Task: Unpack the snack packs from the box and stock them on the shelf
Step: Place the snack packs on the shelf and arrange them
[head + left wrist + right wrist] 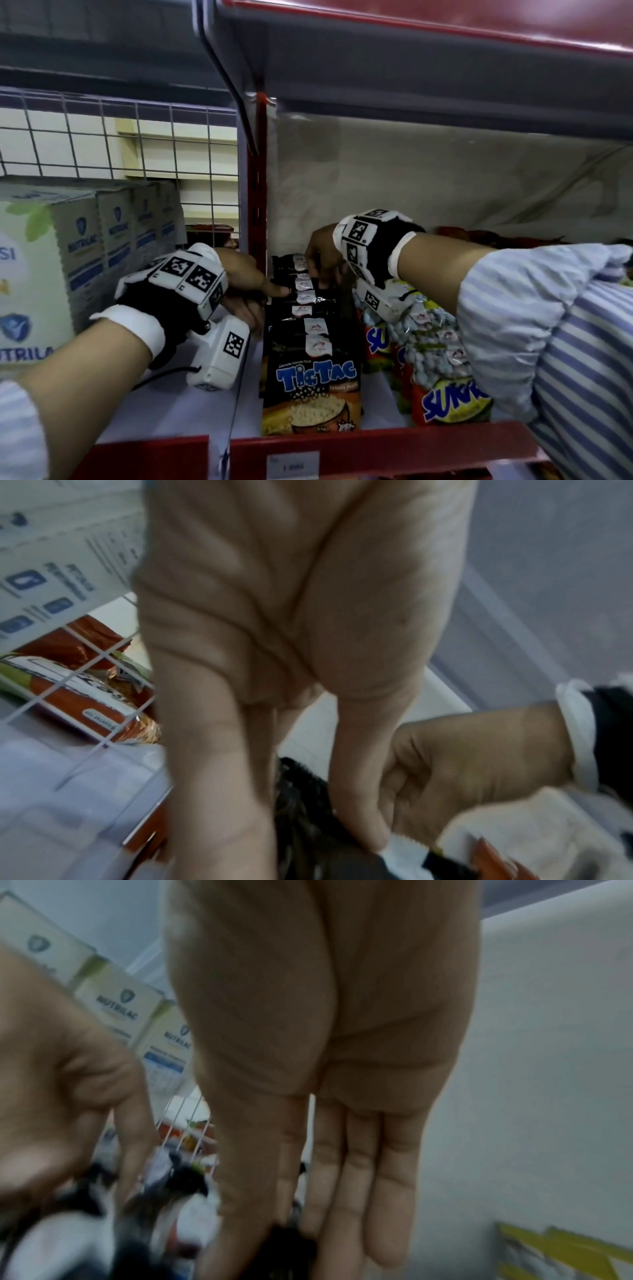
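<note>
A row of black Tic Tac snack packs [310, 377] stands upright on the shelf [376, 448], running from the front edge to the back. My left hand [270, 298] lies against the row's left side; its thumb [363, 818] rests on the pack tops and its straight fingers [219, 777] run down the side of a black pack [301, 804]. My right hand [322, 270] reaches over the back of the row and pinches the top of a black pack [291, 1240] between thumb and fingers. The box is not in view.
Orange and green Sukro bags [442, 377] stand in rows just right of the Tic Tac row, under my right forearm. Nutrilac cartons [85, 246] fill the left bay beyond a red upright [258, 171]. A wire grid [137, 137] backs that bay. Another shelf [411, 68] hangs overhead.
</note>
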Demonstrator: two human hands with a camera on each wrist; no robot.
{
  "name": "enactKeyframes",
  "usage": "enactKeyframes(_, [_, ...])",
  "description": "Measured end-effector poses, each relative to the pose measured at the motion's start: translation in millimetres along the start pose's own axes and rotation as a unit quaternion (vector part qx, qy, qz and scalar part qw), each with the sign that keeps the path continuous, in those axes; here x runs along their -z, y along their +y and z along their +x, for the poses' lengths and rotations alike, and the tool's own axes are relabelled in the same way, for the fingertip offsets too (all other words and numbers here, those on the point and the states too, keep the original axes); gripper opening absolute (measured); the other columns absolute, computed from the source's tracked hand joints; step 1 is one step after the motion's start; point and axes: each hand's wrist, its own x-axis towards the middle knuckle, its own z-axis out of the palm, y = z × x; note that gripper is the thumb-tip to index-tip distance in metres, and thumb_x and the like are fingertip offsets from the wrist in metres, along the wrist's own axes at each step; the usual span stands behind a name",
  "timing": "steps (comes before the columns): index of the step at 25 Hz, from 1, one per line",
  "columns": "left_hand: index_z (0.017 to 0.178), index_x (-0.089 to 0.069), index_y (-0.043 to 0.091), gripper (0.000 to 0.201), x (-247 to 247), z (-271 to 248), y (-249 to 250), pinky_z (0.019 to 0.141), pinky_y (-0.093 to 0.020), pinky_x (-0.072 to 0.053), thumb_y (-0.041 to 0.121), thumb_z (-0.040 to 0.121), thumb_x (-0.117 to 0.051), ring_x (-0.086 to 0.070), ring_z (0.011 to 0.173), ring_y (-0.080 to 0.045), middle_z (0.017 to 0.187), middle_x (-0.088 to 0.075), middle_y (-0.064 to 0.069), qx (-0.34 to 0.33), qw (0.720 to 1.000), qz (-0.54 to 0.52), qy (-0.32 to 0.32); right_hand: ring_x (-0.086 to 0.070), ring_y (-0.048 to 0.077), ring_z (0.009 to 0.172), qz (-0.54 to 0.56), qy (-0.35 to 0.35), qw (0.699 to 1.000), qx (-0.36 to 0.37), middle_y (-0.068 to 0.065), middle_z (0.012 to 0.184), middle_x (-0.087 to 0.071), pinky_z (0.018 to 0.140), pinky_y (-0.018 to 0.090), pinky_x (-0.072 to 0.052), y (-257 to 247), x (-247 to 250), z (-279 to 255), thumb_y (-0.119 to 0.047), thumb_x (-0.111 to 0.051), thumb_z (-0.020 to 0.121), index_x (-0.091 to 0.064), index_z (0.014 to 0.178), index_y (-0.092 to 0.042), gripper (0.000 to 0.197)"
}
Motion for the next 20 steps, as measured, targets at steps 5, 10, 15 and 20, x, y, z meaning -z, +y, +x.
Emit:
enactKeyframes(5, [0.096, -0.06, -0.008, 0.02, -8.2, 2.3, 2.3, 0.047, -0.023, -0.056, 0.009, 0.088, -0.065, -0.064, 0.041, -0.017, 0.054, -0.065, -0.014, -0.054, 0.993, -0.013, 0.103, -0.065, 0.013, 0.057, 0.11, 0.035, 0.993, 0.027, -0.006, 0.055, -0.068, 0.045, 0.02, -0.052, -1.3, 8.3, -19.1, -0.003, -0.063, 0.088, -0.066, 0.084, -0.013, 0.011])
enactKeyframes(10, [0.096, -0.059, -0.005, 0.02, -14.9, -1.1, 7.1, 0.046, -0.02, -0.054, 0.013, 0.09, -0.062, -0.062, 0.038, -0.013, 0.05, -0.065, -0.009, -0.064, 0.987, -0.011, 0.15, -0.056, 0.011, 0.064, 0.066, 0.021, 0.998, 0.006, 0.0, 0.088, -0.064, 0.048, 0.015, -0.05, -11.9, -6.1, -31.7, -0.021, -0.08, 0.075, -0.063, 0.112, -0.009, 0.043])
enactKeyframes(15, [0.119, -0.057, -0.001, 0.046, -6.6, -25.3, -1.9, 0.075, -0.036, -0.058, 0.036, 0.091, -0.059, -0.069, 0.08, -0.027, 0.091, -0.067, -0.014, -0.08, 0.977, 0.024, 0.196, -0.06, 0.01, 0.057, 0.053, 0.06, 0.997, 0.017, -0.001, 0.074, -0.061, 0.051, 0.017, -0.052, -21.2, 4.8, -47.4, -0.023, -0.078, 0.077, -0.061, 0.118, -0.005, 0.048])
enactKeyframes(20, [0.112, -0.047, 0.039, 0.077, -12.6, -77.9, -16.4, 0.068, -0.024, -0.053, 0.079, 0.048, -0.061, -0.065, 0.089, -0.012, 0.105, -0.062, 0.005, -0.188, 0.956, 0.151, 0.165, -0.067, 0.014, 0.077, 0.097, 0.078, 0.989, 0.081, 0.0, 0.087, -0.069, 0.061, 0.023, -0.056, -21.0, 24.5, -89.6, -0.031, -0.078, 0.076, -0.064, 0.111, -0.013, 0.042])
